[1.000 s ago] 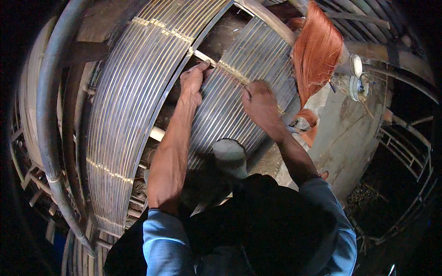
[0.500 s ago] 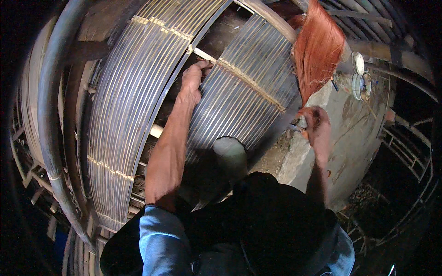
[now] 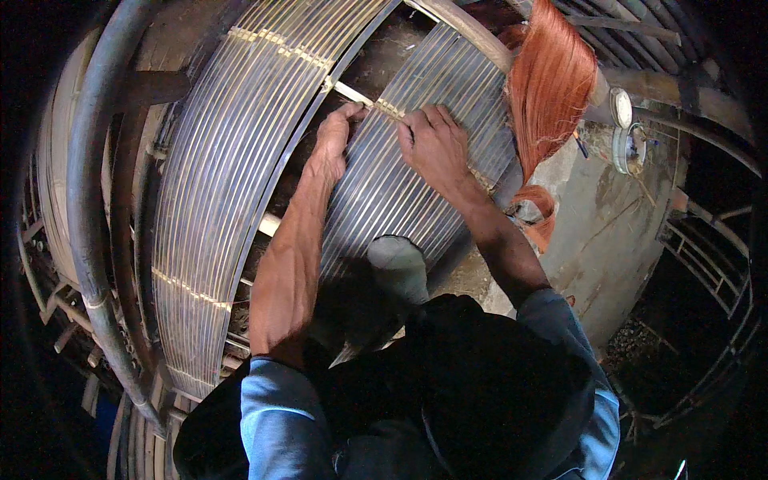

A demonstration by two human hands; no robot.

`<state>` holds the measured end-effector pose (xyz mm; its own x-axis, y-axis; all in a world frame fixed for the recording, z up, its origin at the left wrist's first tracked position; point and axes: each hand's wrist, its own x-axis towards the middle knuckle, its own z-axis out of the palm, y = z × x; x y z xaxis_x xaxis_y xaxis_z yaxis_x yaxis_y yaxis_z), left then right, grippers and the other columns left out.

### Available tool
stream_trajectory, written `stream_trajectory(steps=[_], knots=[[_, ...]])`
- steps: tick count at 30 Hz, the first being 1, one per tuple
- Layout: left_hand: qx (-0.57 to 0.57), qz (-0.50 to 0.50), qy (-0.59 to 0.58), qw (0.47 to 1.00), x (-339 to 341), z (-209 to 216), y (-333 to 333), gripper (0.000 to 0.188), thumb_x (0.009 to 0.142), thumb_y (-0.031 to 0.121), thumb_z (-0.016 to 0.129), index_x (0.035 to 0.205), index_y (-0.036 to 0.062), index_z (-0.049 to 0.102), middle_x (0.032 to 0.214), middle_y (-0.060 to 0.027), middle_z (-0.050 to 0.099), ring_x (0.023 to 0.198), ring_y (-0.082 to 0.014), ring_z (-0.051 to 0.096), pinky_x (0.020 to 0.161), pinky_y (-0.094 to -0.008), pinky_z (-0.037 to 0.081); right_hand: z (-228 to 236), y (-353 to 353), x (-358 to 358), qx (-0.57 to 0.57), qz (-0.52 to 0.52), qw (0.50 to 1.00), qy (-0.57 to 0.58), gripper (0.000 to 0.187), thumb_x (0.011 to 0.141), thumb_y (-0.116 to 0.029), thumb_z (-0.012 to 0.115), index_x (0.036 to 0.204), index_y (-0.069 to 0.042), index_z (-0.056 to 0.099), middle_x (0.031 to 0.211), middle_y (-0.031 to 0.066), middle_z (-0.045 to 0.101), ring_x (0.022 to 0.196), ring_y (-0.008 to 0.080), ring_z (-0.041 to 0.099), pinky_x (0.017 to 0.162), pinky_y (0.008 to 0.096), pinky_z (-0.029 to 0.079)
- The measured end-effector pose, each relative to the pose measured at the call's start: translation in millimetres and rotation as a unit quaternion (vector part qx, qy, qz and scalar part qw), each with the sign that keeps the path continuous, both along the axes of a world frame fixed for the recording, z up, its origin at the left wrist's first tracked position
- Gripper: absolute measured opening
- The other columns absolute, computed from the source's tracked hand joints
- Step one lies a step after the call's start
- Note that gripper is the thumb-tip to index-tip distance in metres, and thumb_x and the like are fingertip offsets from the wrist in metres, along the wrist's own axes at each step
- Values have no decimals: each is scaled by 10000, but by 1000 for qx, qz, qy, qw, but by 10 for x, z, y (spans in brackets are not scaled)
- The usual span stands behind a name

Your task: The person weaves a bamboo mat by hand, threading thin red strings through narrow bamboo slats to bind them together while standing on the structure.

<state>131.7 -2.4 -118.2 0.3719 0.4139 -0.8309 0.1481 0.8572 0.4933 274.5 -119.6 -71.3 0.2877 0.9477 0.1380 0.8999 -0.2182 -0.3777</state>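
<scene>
A panel of thin parallel slats (image 3: 400,180) lies in front of me, crossed by a pale woven binding row. At the panel's left edge, beside a pale crossbar (image 3: 352,94), my left hand (image 3: 334,136) is closed, its fingertips pinching the edge where the binding row begins. My right hand (image 3: 436,148) rests over that same binding row with its fingers bent and pressed together; whatever they pinch is hidden under them. To the right hangs a thick bundle of reddish-brown fibre (image 3: 552,88). Below it sits a loose curl of the same fibre (image 3: 546,220).
Left of my arm runs another long slatted panel (image 3: 216,176), with a thick curved pole (image 3: 88,200) beyond. A rounded pale post end (image 3: 398,260) stands near my lap. At right, a round container (image 3: 628,148) stands on the grey floor (image 3: 600,232).
My right hand has left the lower end of the fibre bundle and moved left and up onto the binding row. My left hand stays at the panel's edge.
</scene>
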Motion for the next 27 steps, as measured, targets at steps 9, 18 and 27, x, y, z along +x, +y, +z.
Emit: stream_trajectory(steps=[9, 18, 27], knots=[[-5, -34, 13, 999, -33, 82, 25, 362, 936, 298, 611, 1105, -6, 712, 1041, -110, 710, 877, -207, 630, 832, -352, 507, 230, 70, 29, -192, -62, 932, 301, 253, 954, -229, 572, 873, -4, 655, 790, 117, 680, 688, 269, 661, 678, 421, 554], [301, -154, 35, 941, -156, 62, -178, 414, 1014, 363, 623, 1083, -27, 743, 848, -86, 736, 772, -128, 627, 763, -315, 528, 323, 226, 275, -165, -114, 832, 517, 382, 1027, -318, 539, 890, 1, 697, 800, 45, 704, 759, 177, 673, 719, 366, 516], [364, -191, 120, 904, -60, 134, -238, 379, 987, 357, 649, 1129, 20, 750, 977, -180, 762, 918, -195, 707, 842, -334, 541, -135, 581, 189, 127, -123, 408, 896, 326, 1062, -290, 534, 807, -91, 577, 703, -18, 532, 711, 136, 534, 794, 356, 452]])
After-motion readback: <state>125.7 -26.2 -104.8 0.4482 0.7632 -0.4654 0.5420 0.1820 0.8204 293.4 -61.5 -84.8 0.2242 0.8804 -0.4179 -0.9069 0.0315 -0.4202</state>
